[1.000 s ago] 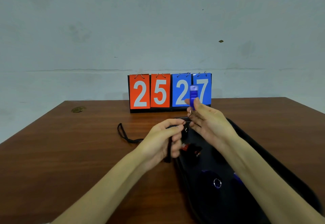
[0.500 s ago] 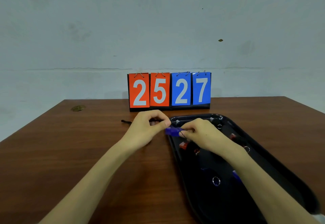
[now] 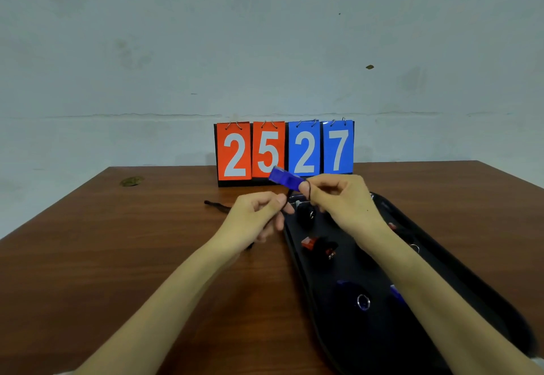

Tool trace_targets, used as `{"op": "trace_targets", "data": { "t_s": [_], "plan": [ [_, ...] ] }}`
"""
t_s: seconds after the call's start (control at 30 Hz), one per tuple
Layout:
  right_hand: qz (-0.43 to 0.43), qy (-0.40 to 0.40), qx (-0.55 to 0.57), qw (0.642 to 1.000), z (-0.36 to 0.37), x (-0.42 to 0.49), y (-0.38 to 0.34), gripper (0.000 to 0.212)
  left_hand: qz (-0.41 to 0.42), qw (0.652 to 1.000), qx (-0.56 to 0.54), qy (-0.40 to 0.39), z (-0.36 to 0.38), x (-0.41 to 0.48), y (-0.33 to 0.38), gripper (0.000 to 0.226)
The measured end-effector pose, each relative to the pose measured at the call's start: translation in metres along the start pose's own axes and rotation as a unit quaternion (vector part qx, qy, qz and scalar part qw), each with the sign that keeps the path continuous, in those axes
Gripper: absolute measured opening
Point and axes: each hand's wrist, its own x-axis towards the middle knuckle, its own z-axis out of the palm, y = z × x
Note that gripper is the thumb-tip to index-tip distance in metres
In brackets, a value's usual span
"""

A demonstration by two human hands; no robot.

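head view: the right hand (image 3: 341, 201) pinches a blue whistle (image 3: 284, 178) by one end between thumb and curled fingers, holding it in the air above the far end of the black tray (image 3: 376, 342), its free end pointing left and across the foot of the scoreboard (image 3: 284, 150). the left hand (image 3: 253, 218), just left of the tray's far left corner, has its fingers curled and pinches a thin black cord (image 3: 216, 205). the cord runs up to the whistle end at the right hand's fingers, and its other part trails on the wooden table (image 3: 117, 257) towards the far edge. the tray lies along the table's right side and holds a red whistle (image 3: 309, 242) and a metal ring (image 3: 363, 301). the scoreboard stands at the table's far edge, reading 2527.
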Motion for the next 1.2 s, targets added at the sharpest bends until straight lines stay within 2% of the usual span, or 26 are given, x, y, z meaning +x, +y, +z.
{"op": "trace_targets", "data": {
  "t_s": [0.1,0.2,0.3,0.43,0.5,0.6,0.73,0.93,1.03,1.2],
  "plan": [
    [0.0,0.085,-0.094,0.992,0.0,0.003,0.007,0.016,0.005,0.999,0.033,-0.035,0.01,-0.002,0.001,0.028],
    [-0.052,0.104,-0.251,0.961,0.0,0.002,0.012,0.02,0.021,0.996,0.063,-0.056,0.016,-0.005,0.004,0.025],
    [-0.079,0.043,-0.363,0.927,-0.001,0.001,0.011,0.025,0.05,0.994,0.09,-0.041,0.015,-0.006,0.007,0.02],
    [-0.11,-0.093,-0.403,0.904,-0.002,0.001,0.008,0.025,0.066,0.988,0.142,-0.005,0.002,-0.003,0.008,0.025],
    [-0.114,-0.145,-0.373,0.909,-0.001,0.001,0.009,0.023,0.064,0.987,0.146,0.013,-0.005,-0.001,0.009,0.027],
    [-0.085,-0.195,-0.26,0.942,0.002,0.0,0.007,0.019,0.043,0.99,0.124,0.045,-0.016,0.002,0.008,0.027],
    [-0.053,-0.215,-0.168,0.961,0.002,-0.001,0.003,0.012,-0.002,0.991,0.12,0.061,-0.021,0.005,0.002,0.037],
    [-0.029,-0.18,-0.057,0.982,-0.005,-0.002,-0.005,0.017,-0.084,0.995,0.047,0.008,-0.01,0.007,0.001,0.047],
    [-0.022,-0.14,-0.017,0.99,-0.005,-0.001,-0.005,0.011,-0.07,0.996,0.012,-0.05,-0.006,0.006,-0.001,0.042],
    [0.006,-0.019,-0.036,0.999,-0.005,0.002,-0.001,0.008,-0.02,0.999,0.042,-0.011,0.004,0.001,-0.003,0.032]
  ]
}}
